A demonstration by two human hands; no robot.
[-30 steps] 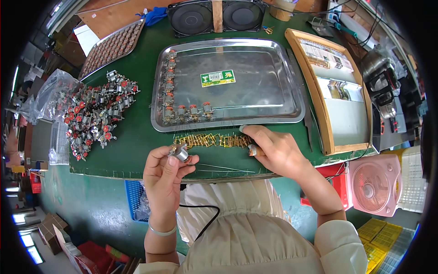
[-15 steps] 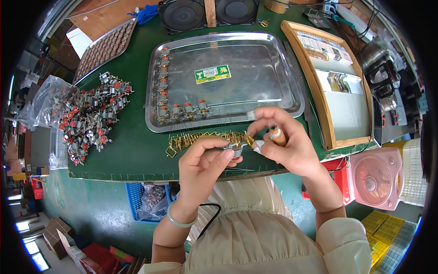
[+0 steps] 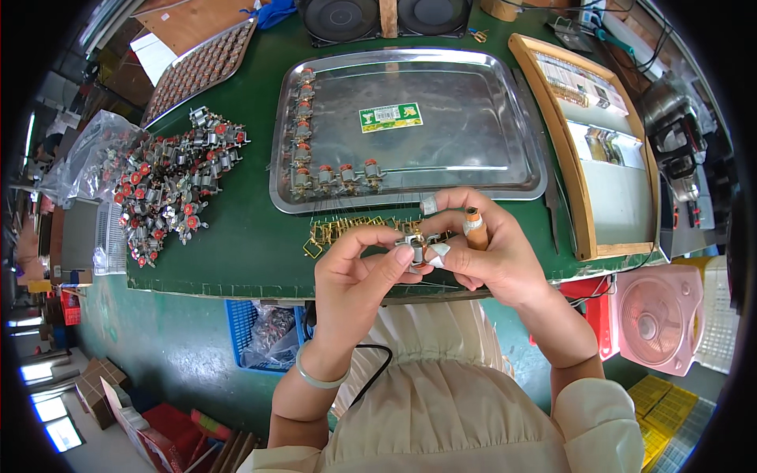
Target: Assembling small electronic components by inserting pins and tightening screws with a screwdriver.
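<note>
My left hand (image 3: 355, 272) pinches a small silver electrical part (image 3: 415, 249) between thumb and fingers, near the table's front edge. From the other side, my right hand (image 3: 505, 256), its thumb and a finger wrapped in white tape, presses its fingertips against the same part. A wooden-handled tool (image 3: 475, 230) sticks up out of the curled right fingers; its working end is hidden. Just beyond my hands lies a row of brass wire frames (image 3: 339, 232) with thin leads. Behind them is a metal tray (image 3: 465, 126), with similar parts (image 3: 302, 130) with red tops lined along its left and front sides.
A heap of silver parts with red discs (image 3: 177, 185) spills from a plastic bag at left. A filled tray (image 3: 201, 71) stands far left, two black fans (image 3: 343, 20) at the back. A wooden-framed box (image 3: 583, 173) is at right, a blue basket (image 3: 244, 335) below the table.
My right fingertips have closed in on the silver part, where a brass piece showed between them before. The part is turned in my left hand. The whole view has shifted slightly.
</note>
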